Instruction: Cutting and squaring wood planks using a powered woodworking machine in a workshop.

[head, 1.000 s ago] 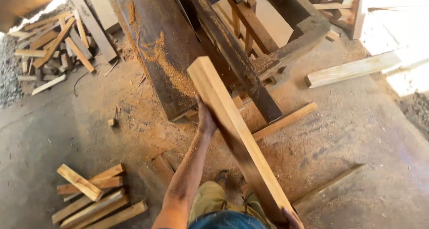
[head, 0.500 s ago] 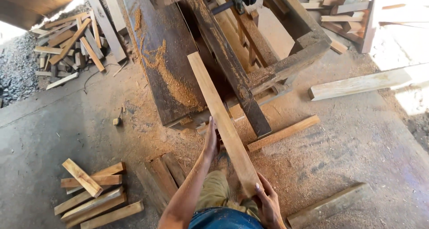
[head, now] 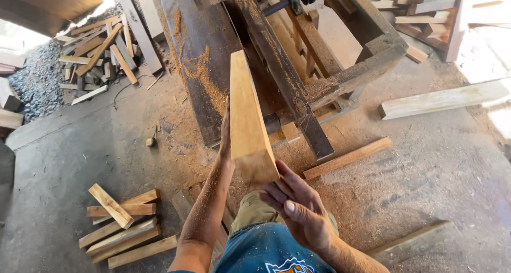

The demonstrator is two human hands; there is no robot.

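A pale plank (head: 246, 118) pointed toward 12 o'clock, not yet on the saw bench (head: 207, 65), left hand (head: 225, 129) flat against its side, right hand (head: 298, 209) spread open at its near end.

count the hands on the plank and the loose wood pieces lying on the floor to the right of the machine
hands on the plank: 2, left hand at its side, right hand at its near end
loose wood pieces on the floor to the right: 3, a pale board, a short strip, a grey plank
total: 5
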